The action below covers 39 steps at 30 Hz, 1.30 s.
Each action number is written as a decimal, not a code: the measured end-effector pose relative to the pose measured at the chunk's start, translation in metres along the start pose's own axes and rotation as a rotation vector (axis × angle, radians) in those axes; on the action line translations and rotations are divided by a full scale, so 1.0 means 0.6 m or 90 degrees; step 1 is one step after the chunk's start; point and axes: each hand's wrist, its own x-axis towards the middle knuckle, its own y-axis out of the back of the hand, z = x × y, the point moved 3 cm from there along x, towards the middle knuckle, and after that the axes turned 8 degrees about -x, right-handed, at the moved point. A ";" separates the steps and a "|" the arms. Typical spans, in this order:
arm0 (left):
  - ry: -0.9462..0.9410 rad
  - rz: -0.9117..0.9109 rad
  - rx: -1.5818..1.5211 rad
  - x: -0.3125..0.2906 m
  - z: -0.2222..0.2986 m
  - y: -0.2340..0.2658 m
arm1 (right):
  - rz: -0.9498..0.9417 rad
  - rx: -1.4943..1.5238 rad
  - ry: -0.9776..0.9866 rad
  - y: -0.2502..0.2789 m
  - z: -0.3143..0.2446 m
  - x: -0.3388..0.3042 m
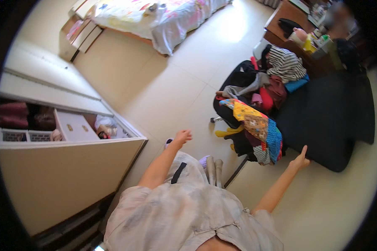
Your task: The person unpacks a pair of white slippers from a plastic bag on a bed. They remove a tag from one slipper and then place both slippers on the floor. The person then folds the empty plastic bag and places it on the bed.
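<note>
My right hand (299,161) is at the lower edge of a black office chair (322,125), its thumb along the edge and its fingers wrapped round it. On the chair's seat lies a heap of clothes: a striped black-and-white garment (285,62), a dark red one (275,92), and a colourful patchwork cloth (251,119) hanging over the side. A yellow cloth piece (229,132) sticks out below it. My left hand (182,137) hangs in the air over the floor, its fingers loosely bent and apart, with nothing in it.
An open cabinet (71,144) with sliding doors stands at the left, holding baskets and a small drawer unit (75,125). A bed (155,25) with a floral sheet is at the back. A cluttered wooden desk (282,21) stands at the far right, behind the chair.
</note>
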 end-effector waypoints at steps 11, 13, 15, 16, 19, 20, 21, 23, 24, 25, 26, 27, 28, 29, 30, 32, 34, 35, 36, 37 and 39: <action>0.396 0.423 -0.192 -0.149 -0.304 0.483 | 0.046 -0.198 0.336 -0.210 -0.149 -0.344; 0.418 0.332 -0.243 -0.149 -0.296 0.508 | -0.008 -0.227 0.406 -0.284 -0.184 -0.375; 0.347 0.235 -0.270 -0.131 -0.249 0.507 | -0.092 -0.197 0.459 -0.356 -0.230 -0.414; 0.316 0.187 -0.281 -0.130 -0.220 0.500 | -0.127 -0.167 0.464 -0.392 -0.252 -0.437; 0.252 0.130 -0.332 -0.071 -0.158 0.527 | -0.219 -0.145 0.465 -0.498 -0.314 -0.515; 0.234 0.141 -0.322 -0.052 -0.132 0.539 | -0.247 -0.131 0.495 -0.527 -0.328 -0.541; 0.217 0.148 -0.310 -0.024 -0.095 0.547 | -0.270 -0.120 0.524 -0.552 -0.339 -0.563; 0.181 0.163 -0.294 0.018 -0.025 0.583 | -0.329 -0.121 0.533 -0.597 -0.367 -0.615; 0.167 0.163 -0.286 0.044 0.005 0.602 | -0.344 -0.138 0.529 -0.614 -0.379 -0.634; 0.149 0.162 -0.278 0.073 0.038 0.620 | -0.353 -0.146 0.537 -0.630 -0.381 -0.638; 0.125 0.174 -0.288 0.099 0.070 0.636 | -0.362 -0.154 0.545 -0.647 -0.378 -0.638; 0.102 0.182 -0.297 0.129 0.102 0.645 | -0.367 -0.164 0.554 -0.662 -0.379 -0.635; 0.079 0.192 -0.307 0.153 0.140 0.649 | -0.373 -0.146 0.540 -0.678 -0.387 -0.633; 0.059 0.199 -0.317 0.176 0.178 0.649 | -0.366 -0.158 0.542 -0.694 -0.391 -0.624; 0.042 0.200 -0.323 0.191 0.226 0.636 | -0.355 -0.176 0.542 -0.708 -0.391 -0.609; 0.019 0.199 -0.332 0.228 0.309 0.607 | -0.331 -0.197 0.553 -0.747 -0.393 -0.572; 0.027 0.166 -0.314 0.270 0.361 0.584 | -0.327 -0.206 0.540 -0.794 -0.397 -0.539; 0.030 0.151 -0.308 0.292 0.387 0.570 | -0.327 -0.210 0.535 -0.822 -0.399 -0.521; 0.037 0.130 -0.306 0.310 0.409 0.561 | -0.326 -0.209 0.530 -0.854 -0.403 -0.508; 0.042 0.107 -0.306 0.329 0.427 0.545 | -0.341 -0.221 0.519 -0.888 -0.407 -0.488; 0.062 0.102 -0.297 0.357 0.480 0.522 | -0.369 -0.235 0.496 -0.965 -0.425 -0.451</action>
